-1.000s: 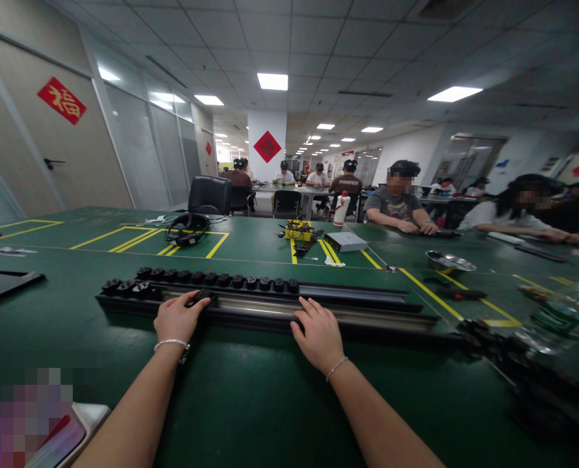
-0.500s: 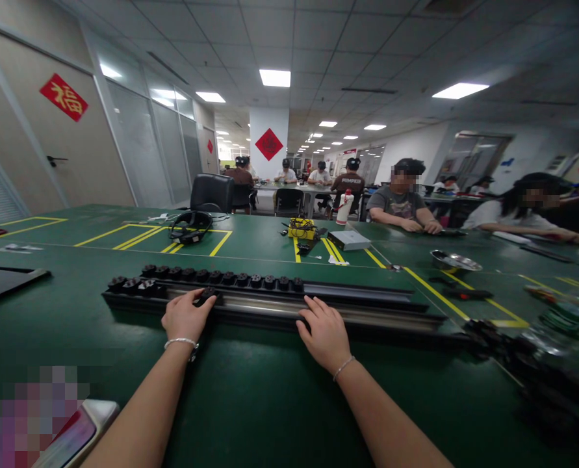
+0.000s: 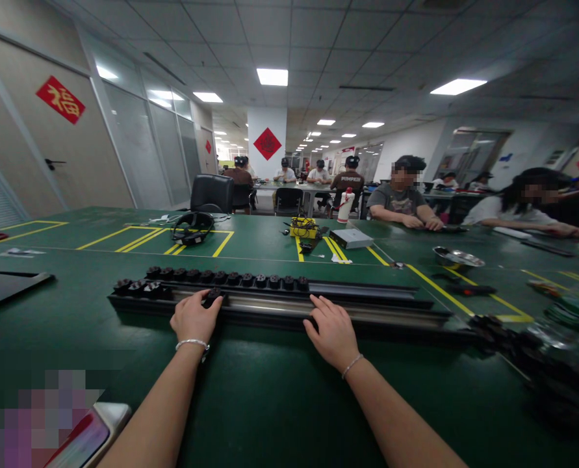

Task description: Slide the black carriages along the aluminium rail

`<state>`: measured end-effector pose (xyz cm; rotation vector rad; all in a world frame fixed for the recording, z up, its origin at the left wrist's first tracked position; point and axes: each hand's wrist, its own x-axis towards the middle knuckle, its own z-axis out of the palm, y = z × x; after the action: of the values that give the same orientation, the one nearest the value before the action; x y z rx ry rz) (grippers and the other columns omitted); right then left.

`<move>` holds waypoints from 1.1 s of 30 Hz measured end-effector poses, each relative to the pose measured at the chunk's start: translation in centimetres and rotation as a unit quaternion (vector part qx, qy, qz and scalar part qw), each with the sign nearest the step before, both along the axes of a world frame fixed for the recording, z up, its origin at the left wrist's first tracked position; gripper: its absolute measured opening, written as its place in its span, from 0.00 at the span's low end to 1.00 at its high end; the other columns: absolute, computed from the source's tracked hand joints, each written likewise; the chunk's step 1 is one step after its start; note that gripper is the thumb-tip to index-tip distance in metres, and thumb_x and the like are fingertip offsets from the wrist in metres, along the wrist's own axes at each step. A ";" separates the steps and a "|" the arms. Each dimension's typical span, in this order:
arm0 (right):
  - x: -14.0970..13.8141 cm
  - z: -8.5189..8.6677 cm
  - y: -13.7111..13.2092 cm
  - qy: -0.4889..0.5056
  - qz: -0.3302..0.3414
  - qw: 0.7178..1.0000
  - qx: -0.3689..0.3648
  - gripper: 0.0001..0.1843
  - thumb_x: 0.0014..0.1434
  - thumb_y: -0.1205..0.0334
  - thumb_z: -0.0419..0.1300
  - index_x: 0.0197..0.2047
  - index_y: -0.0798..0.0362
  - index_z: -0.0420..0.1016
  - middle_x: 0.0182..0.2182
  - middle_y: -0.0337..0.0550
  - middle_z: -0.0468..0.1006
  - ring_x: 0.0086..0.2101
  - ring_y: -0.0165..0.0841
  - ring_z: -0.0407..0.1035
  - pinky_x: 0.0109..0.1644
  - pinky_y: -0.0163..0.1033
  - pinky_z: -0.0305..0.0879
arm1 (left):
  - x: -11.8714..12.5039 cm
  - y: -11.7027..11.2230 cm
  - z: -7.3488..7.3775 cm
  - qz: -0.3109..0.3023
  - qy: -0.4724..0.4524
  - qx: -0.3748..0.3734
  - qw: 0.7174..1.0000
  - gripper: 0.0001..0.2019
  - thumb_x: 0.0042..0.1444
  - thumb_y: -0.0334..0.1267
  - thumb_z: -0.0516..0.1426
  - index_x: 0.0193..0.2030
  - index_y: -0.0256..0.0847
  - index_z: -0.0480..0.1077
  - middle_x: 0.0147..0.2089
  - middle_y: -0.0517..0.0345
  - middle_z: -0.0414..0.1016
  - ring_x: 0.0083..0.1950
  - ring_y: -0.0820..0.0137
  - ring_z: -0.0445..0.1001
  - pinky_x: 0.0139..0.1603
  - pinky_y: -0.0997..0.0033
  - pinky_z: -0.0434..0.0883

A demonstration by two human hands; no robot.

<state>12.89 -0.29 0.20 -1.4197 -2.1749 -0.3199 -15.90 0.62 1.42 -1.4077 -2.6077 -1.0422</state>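
In front of me a long black power track [image 3: 270,304] with a shiny metal channel lies crosswise on the table. My left hand [image 3: 194,320] pinches a black track socket [image 3: 214,297] against this track, left of its middle; the fingers partly hide the socket. To its left, a few round-topped black sockets [image 3: 138,287] sit on the same track. My right hand [image 3: 332,330] rests on the track further right, fingers spread over it and thumb at the near side. Behind lies a second black track [image 3: 362,291] with a row of several sockets [image 3: 233,278] on its left part.
A green table [image 3: 250,403] with yellow tape lines carries a black headset [image 3: 192,227], a yellow box [image 3: 303,227], a grey box [image 3: 351,238] and a metal bowl [image 3: 457,257]. Dark jumbled parts [image 3: 503,338] and a plastic bottle [image 3: 572,312] lie right, a phone [image 3: 91,435] near left. People sit beyond.
The view has shifted slightly, so the tracks appear a little further right. My left hand and its socket have moved slightly right along the track. My right hand stays on the track.
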 end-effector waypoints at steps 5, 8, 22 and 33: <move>0.0 -0.1 0.1 0.001 -0.001 1.000 0.008 0.12 0.57 0.56 0.50 0.32 0.50 0.71 0.54 0.41 0.67 0.54 0.37 0.58 0.53 0.45 0.53 | 0.0 0.1 -0.2 -0.004 0.016 0.005 1.000 0.21 0.48 0.53 0.52 0.46 0.46 0.71 0.46 0.49 0.72 0.53 0.57 0.64 0.50 0.57 0.62; 0.0 -0.1 0.1 -0.001 -0.001 1.000 0.012 0.12 0.58 0.55 0.49 0.32 0.50 0.70 0.54 0.41 0.67 0.54 0.37 0.59 0.54 0.46 0.52 | -0.2 0.3 -0.5 -0.004 0.028 0.008 1.000 0.22 0.48 0.53 0.52 0.46 0.45 0.71 0.45 0.49 0.73 0.52 0.57 0.65 0.50 0.59 0.61; 0.0 0.0 0.4 -0.006 0.005 1.000 0.009 0.13 0.59 0.55 0.48 0.35 0.50 0.71 0.54 0.43 0.67 0.53 0.38 0.58 0.55 0.47 0.49 | -0.1 0.4 -0.6 -0.012 0.035 0.024 0.999 0.20 0.48 0.50 0.53 0.45 0.44 0.71 0.43 0.50 0.74 0.50 0.59 0.67 0.50 0.63 0.61; -2.7 -0.4 0.0 0.052 -0.098 0.994 0.009 0.18 0.60 0.55 0.44 0.31 0.51 0.72 0.52 0.45 0.68 0.54 0.40 0.57 0.54 0.49 0.49 | 0.2 0.4 -0.5 -0.015 0.037 0.033 0.999 0.20 0.48 0.50 0.53 0.45 0.42 0.71 0.42 0.50 0.74 0.49 0.59 0.66 0.52 0.63 0.60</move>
<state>10.16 -0.26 -0.17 -1.6064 -1.9494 -0.3270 -15.69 0.98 0.89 -1.4462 -2.4846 -1.0496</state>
